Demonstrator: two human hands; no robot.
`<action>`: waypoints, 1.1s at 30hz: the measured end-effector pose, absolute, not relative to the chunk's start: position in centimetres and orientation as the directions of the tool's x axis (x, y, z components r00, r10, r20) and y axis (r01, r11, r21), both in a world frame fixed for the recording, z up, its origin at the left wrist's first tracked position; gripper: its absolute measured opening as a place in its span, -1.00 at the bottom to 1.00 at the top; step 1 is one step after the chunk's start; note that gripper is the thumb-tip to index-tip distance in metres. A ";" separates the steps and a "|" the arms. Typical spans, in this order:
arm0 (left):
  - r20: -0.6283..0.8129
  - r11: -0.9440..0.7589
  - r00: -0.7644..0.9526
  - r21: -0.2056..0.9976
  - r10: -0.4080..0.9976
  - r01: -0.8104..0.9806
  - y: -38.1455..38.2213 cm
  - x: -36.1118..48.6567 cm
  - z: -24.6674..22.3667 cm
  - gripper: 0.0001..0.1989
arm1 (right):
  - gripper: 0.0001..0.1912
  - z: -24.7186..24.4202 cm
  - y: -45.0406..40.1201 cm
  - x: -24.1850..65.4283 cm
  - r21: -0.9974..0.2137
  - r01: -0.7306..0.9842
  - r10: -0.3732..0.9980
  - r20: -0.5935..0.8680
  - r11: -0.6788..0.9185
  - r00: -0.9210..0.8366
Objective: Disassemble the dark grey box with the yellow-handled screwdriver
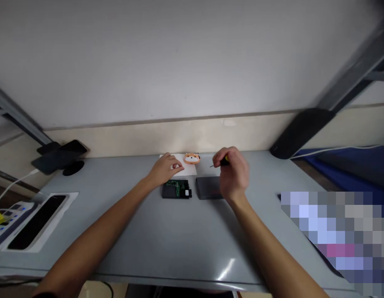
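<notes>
My right hand [233,169] is wrapped round a small screwdriver [224,160] with a black and yellow handle, its thin tip pointing left. Below that hand lies a flat dark grey case [207,188], partly covered by the wrist. My left hand [167,169] has thumb and fingers pinched together over a white sheet of paper [190,170]; anything between the fingertips is too small to make out. Just in front of the left hand, a hard drive [177,189] rests with its green circuit board facing up. An orange and white animal-face case [192,158] sits on the paper.
At the left, a black-screened phone [38,223] lies on white paper beside a power strip [11,223] with a yellow plug. A dark stand [73,167] is at the back left. A black cylindrical object [299,134] leans at the back right, and a pixelated area covers the right edge.
</notes>
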State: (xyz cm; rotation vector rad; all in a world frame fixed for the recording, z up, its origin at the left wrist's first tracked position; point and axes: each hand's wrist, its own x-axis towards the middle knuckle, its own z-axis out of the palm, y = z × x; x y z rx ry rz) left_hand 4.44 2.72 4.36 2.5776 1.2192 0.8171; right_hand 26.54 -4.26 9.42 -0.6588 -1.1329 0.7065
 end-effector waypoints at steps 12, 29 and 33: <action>0.237 -0.622 0.577 0.363 0.781 0.694 5.6 4.6 3.2 -0.77 | -0.70 9.1 -4.6 28.2 -0.580 0.475 0.676 0.735 0.662 -0.044; 0.187 -0.567 0.552 0.472 0.812 0.675 4.7 3.8 4.6 -0.78 | -0.68 10.3 -4.3 28.9 -0.599 0.612 0.781 0.623 0.516 -0.049; 0.309 -0.582 0.500 0.539 0.809 0.609 -0.8 3.9 5.0 -0.57 | -0.66 9.8 -3.9 29.8 -0.543 0.769 0.916 0.379 0.337 -0.133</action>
